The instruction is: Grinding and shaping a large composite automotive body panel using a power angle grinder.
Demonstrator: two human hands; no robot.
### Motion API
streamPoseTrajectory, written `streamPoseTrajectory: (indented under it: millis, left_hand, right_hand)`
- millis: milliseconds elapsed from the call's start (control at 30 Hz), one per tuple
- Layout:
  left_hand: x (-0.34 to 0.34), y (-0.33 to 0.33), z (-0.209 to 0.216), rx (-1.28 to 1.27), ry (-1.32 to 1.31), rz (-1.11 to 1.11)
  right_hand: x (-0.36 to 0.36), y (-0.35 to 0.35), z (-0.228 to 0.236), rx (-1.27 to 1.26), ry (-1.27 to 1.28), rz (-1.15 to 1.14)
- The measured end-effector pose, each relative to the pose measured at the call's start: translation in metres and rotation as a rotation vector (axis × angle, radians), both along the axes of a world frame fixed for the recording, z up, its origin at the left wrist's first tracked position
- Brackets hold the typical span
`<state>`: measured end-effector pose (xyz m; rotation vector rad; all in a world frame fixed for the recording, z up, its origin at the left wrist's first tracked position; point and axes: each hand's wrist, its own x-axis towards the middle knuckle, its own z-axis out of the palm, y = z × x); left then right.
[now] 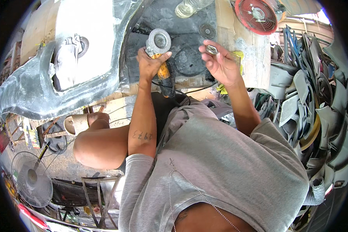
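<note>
My left hand (152, 63) is wrapped round an angle grinder (164, 72) with a yellow-orange body and dark rear end. A grey ridged disc (159, 39) with an open middle sits at its head, facing up. To the right, my right hand (223, 65) is raised with a small metal nut (211, 49) pinched in its fingers; the nut looks flat, with a hole. Beneath both hands lies a dark grey moulded panel (143, 42) with a round recess (191, 61). A smaller dark ridged disc (207, 31) rests on it, beyond my right hand.
A clear bottle (187, 8) lies at the far edge, with a red round fan (256, 15) to its right. At left, a grey cloth (67, 63) and another ridged disc (82, 47) lie by the large panel. Stacked plastic parts (294, 104) fill the right. A black cable (199, 89) trails near my lap.
</note>
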<state>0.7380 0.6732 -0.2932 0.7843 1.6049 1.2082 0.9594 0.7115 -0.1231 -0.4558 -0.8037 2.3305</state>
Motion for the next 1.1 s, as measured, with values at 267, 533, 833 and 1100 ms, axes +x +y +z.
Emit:
streamPoseTrajectory:
  millis: [267, 533, 833, 1100]
  left_hand:
    - [0.003, -0.003, -0.020, 0.039, 0.201, 0.021]
    - [-0.003, -0.006, -0.006, 0.019, 0.257, -0.039]
    - [-0.004, -0.010, 0.005, 0.030, 0.168, -0.044]
    - [-0.005, -0.008, 0.003, 0.049, 0.155, -0.053]
  right_hand:
    - [-0.054, 0.025, -0.026, 0.079, -0.303, -0.205]
    - [-0.091, 0.040, -0.059, 1.171, -1.149, -0.017]
    - [-0.102, 0.051, -0.075, 1.517, -1.195, 0.131]
    - [-0.104, 0.058, -0.073, 1.593, -1.192, 0.164]
